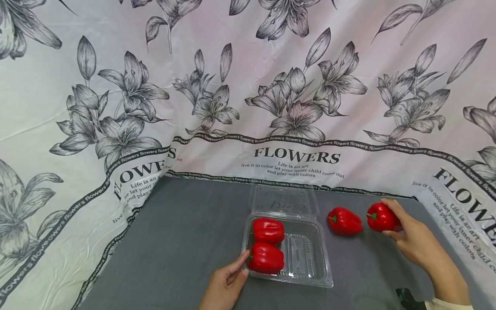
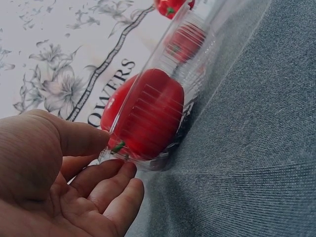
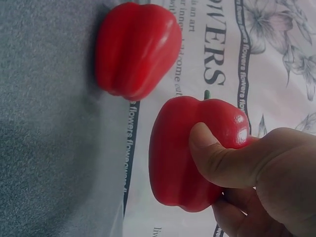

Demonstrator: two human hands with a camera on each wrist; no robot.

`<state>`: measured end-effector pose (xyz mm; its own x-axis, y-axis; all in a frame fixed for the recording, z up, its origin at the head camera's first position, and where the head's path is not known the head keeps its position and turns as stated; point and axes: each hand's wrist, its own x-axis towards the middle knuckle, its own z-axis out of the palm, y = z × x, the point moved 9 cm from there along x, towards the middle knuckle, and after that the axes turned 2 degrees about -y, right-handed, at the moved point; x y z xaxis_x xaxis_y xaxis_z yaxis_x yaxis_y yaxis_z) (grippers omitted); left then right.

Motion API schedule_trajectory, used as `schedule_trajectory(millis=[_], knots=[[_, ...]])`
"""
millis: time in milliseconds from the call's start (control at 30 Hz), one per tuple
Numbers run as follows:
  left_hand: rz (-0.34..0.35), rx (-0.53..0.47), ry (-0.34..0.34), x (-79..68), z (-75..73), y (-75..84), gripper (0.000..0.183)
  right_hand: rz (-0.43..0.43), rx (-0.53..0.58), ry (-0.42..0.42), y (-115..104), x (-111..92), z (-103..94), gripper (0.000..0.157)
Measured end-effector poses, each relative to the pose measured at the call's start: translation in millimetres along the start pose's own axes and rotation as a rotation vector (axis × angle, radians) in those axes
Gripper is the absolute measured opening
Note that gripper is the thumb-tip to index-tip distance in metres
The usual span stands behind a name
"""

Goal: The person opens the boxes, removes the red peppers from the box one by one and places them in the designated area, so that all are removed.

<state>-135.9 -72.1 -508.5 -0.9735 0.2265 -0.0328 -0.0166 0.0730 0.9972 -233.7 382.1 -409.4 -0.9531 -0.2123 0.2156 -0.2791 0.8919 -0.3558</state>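
A clear plastic clamshell container (image 1: 306, 275) lies with its lid tipped back, two red bell peppers (image 1: 267, 258) side by side in its left half. At the near left corner my left hand (image 1: 226, 282) pinches the container's rim between thumb and fingers, close to the nearer pepper's green stem. My right hand (image 1: 416, 241) grips another red bell pepper (image 3: 177, 153), thumb on one side and fingers on the other, and holds it up off the table in the right wrist view. Left of that hand, a loose red bell pepper (image 1: 345, 221) rests on the table.
The grey cloth-covered table (image 1: 174, 241) meets a white flower-printed curtain (image 1: 209, 159) at the back and both sides. The transparent lid (image 1: 284, 200) lies towards the curtain, behind the container. A dark strap-like object (image 1: 407, 297) is by the right forearm.
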Motion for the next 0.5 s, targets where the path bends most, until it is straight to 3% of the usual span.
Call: schedule_trajectory(millis=[500], knots=[[-0.014, -0.009, 0.002, -0.1, 0.5, -2.2, 0.047, 0.030, -0.008, -0.048, 22.9, 3.5, 9.7, 0.091]])
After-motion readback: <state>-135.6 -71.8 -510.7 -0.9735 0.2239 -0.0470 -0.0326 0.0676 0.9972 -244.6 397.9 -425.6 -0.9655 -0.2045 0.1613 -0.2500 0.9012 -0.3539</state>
